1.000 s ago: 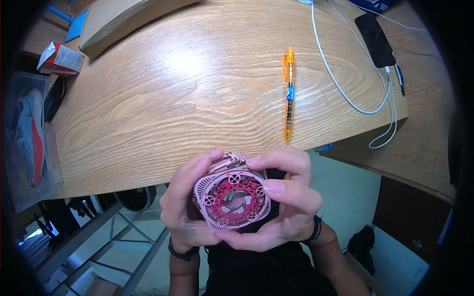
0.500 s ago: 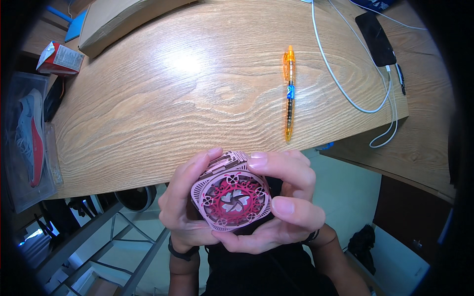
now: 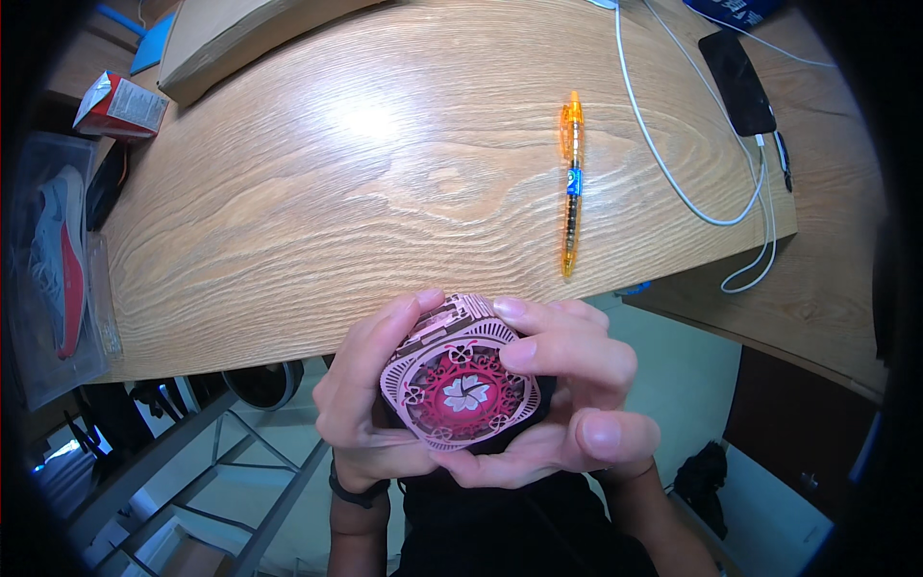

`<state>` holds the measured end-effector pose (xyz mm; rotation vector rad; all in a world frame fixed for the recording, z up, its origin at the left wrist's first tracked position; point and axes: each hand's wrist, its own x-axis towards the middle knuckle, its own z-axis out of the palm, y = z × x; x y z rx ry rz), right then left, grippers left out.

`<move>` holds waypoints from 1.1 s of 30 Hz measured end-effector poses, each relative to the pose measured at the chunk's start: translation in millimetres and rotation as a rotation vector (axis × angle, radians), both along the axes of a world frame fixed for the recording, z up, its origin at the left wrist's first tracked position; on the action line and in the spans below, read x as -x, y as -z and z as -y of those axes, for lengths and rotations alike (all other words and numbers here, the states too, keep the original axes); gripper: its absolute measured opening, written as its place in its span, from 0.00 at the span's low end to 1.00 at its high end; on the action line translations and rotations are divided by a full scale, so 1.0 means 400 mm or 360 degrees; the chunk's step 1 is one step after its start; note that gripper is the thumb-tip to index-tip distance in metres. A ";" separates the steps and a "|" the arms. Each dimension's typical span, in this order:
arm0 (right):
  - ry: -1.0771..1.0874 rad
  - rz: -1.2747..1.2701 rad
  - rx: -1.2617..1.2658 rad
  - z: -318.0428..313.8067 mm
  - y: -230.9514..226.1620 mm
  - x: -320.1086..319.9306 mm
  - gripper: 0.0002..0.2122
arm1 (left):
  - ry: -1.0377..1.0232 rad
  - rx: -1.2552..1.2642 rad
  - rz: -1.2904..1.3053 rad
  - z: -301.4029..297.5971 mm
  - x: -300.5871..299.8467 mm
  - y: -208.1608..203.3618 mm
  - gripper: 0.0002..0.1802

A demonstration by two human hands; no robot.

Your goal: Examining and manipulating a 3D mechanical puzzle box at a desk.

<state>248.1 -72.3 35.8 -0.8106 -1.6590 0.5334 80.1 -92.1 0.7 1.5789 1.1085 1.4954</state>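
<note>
Just off the desk's near edge I hold a small pink ornamental box (image 3: 465,420) with rounded corners and cut-out lattice work. Its face is tilted up and carries a magenta filigree ring around a pale five-petal flower (image 3: 465,392). My left hand (image 3: 363,399) is wrapped round the box's left side, fingers at the far edge and thumb below. On the other side my right hand (image 3: 567,385) grips it, with one fingertip on the far edge and another resting on the face near the ring. The box's underside is hidden.
On the wooden desk (image 3: 288,221) lies an orange pen (image 3: 572,183). A dark phone (image 3: 736,85) with a white cable (image 3: 642,115) is at the far right. A cardboard box (image 3: 245,43), a red carton (image 3: 120,108) and a shoe (image 3: 63,260) in a clear bin stand left.
The silvery petals at the middle have drawn together into a fuller flower. One right fingertip has moved onto the box's face, and the right hand's lower fingertip has lifted away from it.
</note>
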 end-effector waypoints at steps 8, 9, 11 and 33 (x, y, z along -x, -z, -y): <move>-0.0036 -0.0065 -0.0029 -0.002 0.005 0.000 0.32 | -0.0030 0.0036 -0.0004 0.001 -0.007 -0.007 0.45; -0.0035 -0.0075 -0.0015 0.000 0.005 0.001 0.31 | -0.0029 0.0034 -0.0004 0.000 -0.007 -0.007 0.45; -0.0038 -0.0084 0.0000 -0.001 0.008 0.001 0.29 | -0.0022 0.0017 -0.0008 0.000 -0.005 -0.005 0.46; -0.0053 -0.0046 0.0204 0.009 0.019 0.001 0.38 | 0.0030 -0.0097 -0.0181 0.003 -0.002 0.016 0.54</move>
